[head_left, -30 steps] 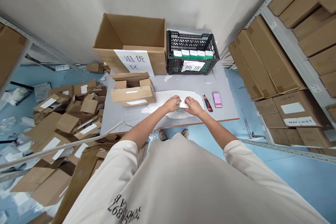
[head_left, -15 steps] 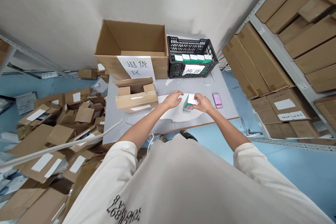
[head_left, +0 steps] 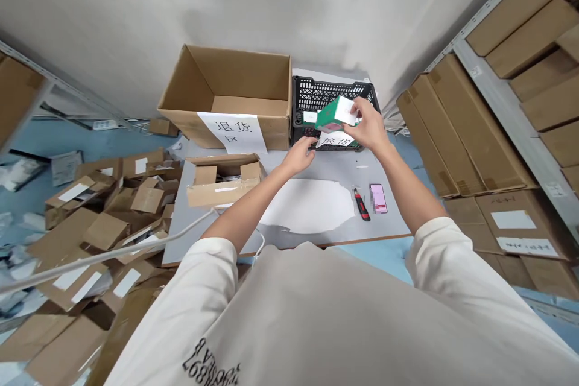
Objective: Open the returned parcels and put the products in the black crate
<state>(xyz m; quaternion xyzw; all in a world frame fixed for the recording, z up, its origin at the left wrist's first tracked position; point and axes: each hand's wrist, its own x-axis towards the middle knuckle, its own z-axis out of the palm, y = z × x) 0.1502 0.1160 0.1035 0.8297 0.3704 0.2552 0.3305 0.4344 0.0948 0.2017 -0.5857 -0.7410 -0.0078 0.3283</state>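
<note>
My right hand grips a green-and-white box by its white end. It holds the box tilted in the air over the front of the black plastic crate. Inside the crate, white tops of similar boxes show in part, the rest hidden behind the held box and my hand. A white paper sign is on the crate's front. Close to the crate's lower left front corner is my left hand, fingers loosely bent and apart, holding nothing.
A large open cardboard box stands left of the crate. Before it sits a small opened carton. A white sheet, a red-and-black utility knife and a phone lie on the table. Discarded cartons fill the left floor; shelving stands right.
My right hand has lifted the green-and-white box off the white sheet and carried it forward to the crate. My left hand has also moved forward. The knife is now uncovered.
</note>
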